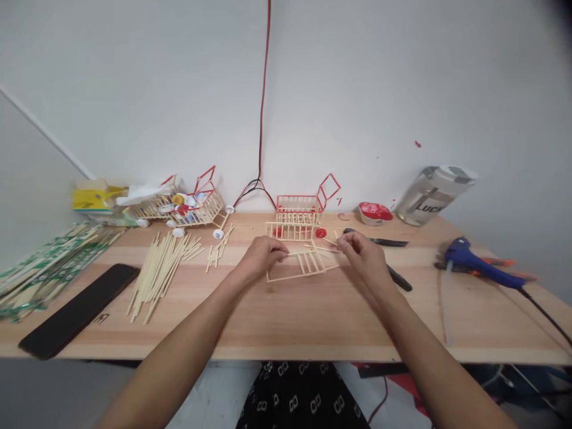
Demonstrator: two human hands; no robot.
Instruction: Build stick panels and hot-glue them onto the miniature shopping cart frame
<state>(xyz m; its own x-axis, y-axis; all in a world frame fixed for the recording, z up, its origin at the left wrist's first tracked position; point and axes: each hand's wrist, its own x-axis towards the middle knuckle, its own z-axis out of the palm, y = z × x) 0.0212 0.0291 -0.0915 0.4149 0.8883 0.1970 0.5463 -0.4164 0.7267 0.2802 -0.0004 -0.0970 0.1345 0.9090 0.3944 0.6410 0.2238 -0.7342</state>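
Observation:
My left hand [261,257] is closed on the corner of a small ladder-like frame of thin wooden sticks [308,262], which is tilted over the table. Right of the frame, my right hand [364,253] is closed in a pinch, with the end of a short wooden stick [336,235] showing at its fingertips. A few loose stick pieces lie between the hands. Just behind stands a miniature shopping cart [297,205] of sticks with a red rim, red handle and red wheels. A pale stick panel [290,231] stands in front of it.
Left are loose sticks [163,268], a black phone-like slab [80,310], packaged chopsticks [49,268] and filled mini carts [196,205]. Right are a dark-handled knife [388,242], a red-paint dish [375,213], a clear jar [433,193] and a blue glue gun [478,265] with its cord.

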